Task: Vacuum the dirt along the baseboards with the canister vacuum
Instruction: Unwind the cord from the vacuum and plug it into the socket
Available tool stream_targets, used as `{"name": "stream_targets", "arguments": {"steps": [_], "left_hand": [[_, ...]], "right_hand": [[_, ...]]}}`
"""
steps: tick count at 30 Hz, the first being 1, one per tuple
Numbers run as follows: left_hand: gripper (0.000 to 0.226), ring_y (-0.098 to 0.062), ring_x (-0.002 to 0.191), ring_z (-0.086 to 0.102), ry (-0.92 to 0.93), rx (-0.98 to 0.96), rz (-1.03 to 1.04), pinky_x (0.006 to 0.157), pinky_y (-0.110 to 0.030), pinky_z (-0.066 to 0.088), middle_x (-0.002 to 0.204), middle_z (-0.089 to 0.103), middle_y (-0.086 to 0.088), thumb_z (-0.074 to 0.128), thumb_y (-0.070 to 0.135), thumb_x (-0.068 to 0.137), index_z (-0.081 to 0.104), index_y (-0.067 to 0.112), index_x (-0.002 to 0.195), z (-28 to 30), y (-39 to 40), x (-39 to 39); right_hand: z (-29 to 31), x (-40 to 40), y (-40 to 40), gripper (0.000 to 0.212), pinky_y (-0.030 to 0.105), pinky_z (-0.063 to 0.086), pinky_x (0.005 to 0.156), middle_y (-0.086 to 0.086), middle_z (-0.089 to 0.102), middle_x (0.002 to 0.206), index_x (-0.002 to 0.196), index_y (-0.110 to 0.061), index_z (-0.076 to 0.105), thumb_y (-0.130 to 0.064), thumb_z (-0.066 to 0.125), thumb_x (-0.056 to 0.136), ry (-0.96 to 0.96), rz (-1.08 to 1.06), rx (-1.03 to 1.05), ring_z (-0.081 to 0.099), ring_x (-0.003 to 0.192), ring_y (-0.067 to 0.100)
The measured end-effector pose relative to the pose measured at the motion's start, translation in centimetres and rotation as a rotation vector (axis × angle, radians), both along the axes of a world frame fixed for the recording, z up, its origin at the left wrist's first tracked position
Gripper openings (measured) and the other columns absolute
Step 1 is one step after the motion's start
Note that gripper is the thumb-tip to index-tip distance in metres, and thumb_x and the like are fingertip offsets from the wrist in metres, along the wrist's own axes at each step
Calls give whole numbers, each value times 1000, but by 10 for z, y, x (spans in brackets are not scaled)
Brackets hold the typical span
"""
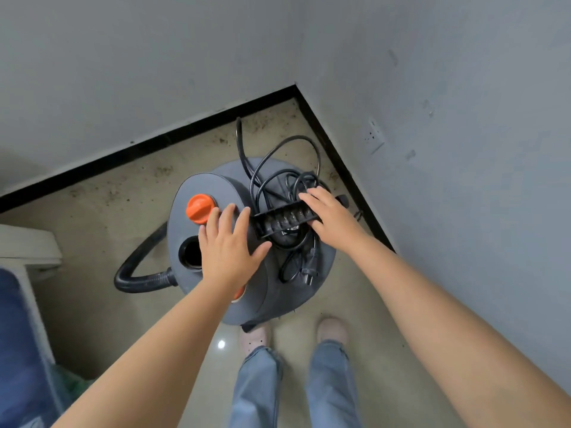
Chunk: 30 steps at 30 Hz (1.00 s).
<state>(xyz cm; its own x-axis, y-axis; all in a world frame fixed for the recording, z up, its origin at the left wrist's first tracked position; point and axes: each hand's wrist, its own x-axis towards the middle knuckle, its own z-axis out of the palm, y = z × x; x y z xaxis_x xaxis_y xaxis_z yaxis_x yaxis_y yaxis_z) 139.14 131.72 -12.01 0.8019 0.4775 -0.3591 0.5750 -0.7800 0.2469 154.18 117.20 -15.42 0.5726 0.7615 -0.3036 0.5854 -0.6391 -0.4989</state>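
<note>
My left hand rests flat, fingers spread wide, on the canister vacuum lid. My right hand grips its black handle, beside the tangled cord.

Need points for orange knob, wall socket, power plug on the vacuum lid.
orange knob (200, 208), head view, middle of its ridged top.
wall socket (374, 135), head view, centre of the white faceplate on the right wall.
power plug (309, 273), head view, black plug body at the cord's end.

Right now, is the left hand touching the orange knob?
Touching. The head view shows the left hand lying flat on the vacuum, its fingertips against the orange knob's edge.
</note>
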Motion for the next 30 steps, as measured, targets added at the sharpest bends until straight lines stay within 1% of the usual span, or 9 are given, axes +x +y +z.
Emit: {"name": "stream_targets", "arguments": {"steps": [1, 2, 6, 14, 17, 19, 22, 25, 30], "left_hand": [[73, -33, 144, 11, 25, -12, 24, 115, -44, 16, 155, 17, -11, 55, 51, 87, 28, 20, 146, -4, -3, 2], [71, -33, 143, 10, 29, -15, 58, 115, -41, 15, 155, 14, -10, 54, 50, 88, 27, 21, 147, -5, -7, 3], [58, -37, 130, 24, -32, -44, 255, 108, -40, 25, 149, 22, -12, 57, 33, 89, 36, 18, 141, -2, -26, 12], [54, -36, 130, 26, 11, -21, 408, 103, -43, 33, 148, 25, -10, 58, 33, 90, 40, 19, 139, 4, -56, 7], [55, -34, 131, 25, 23, -36, 423, 100, -44, 37, 148, 25, -9, 58, 33, 90, 39, 20, 140, 7, -73, 2], [55, -33, 132, 24, 32, -55, 459, 100, -43, 36, 149, 24, -9, 59, 29, 91, 38, 19, 140, 8, -88, -7], [54, -34, 134, 22, 19, -69, 507, 106, -40, 30, 150, 22, -11, 57, 22, 92, 37, 18, 141, 8, -104, -27], [53, -36, 133, 23, 22, -61, 512, 108, -40, 27, 150, 23, -13, 57, 20, 92, 37, 16, 141, 7, -114, -49], [52, -35, 134, 24, 49, -47, 520, 110, -40, 25, 151, 21, -14, 55, 16, 93, 36, 14, 141, 10, -133, -93]], "right_hand": [[0, 2, -1, 55, 25, 11, 114, 5, 25, 152, 144, -10, 30, 2, 45, 93, 10, 15, 4, 11, 144, 20], [1, 3, -2, 55, 23, 11, 113, 4, 24, 152, 145, -10, 28, 3, 43, 93, 16, 36, 0, 11, 144, 19], [2, 12, -7, 56, 19, 13, 108, 0, 23, 152, 147, -13, 24, -7, 45, 96, 6, 124, -1, 14, 142, 16], [7, 19, -22, 59, 31, 23, 112, 2, 23, 152, 149, -14, 18, -15, 46, 97, -10, 349, -41, 14, 143, 19], [4, 17, -39, 59, 33, 24, 114, 7, 31, 149, 147, -9, 25, -12, 52, 94, -57, 379, 3, 22, 141, 23], [1, 8, -50, 59, 42, 40, 104, 18, 48, 135, 138, 0, 41, -5, 65, 84, -98, 441, 76, 42, 129, 34], [-7, -8, -60, 61, 48, 56, 72, 24, 63, 108, 121, 8, 57, 2, 79, 64, -134, 481, 118, 62, 101, 41], [-7, -28, -65, 63, 45, 58, 58, 23, 65, 100, 116, 7, 61, 1, 83, 57, -158, 528, 128, 65, 92, 40], [-5, -73, -86, 63, 39, 56, 47, 20, 66, 93, 112, 6, 63, -4, 85, 54, -161, 589, 152, 67, 81, 35]]}}
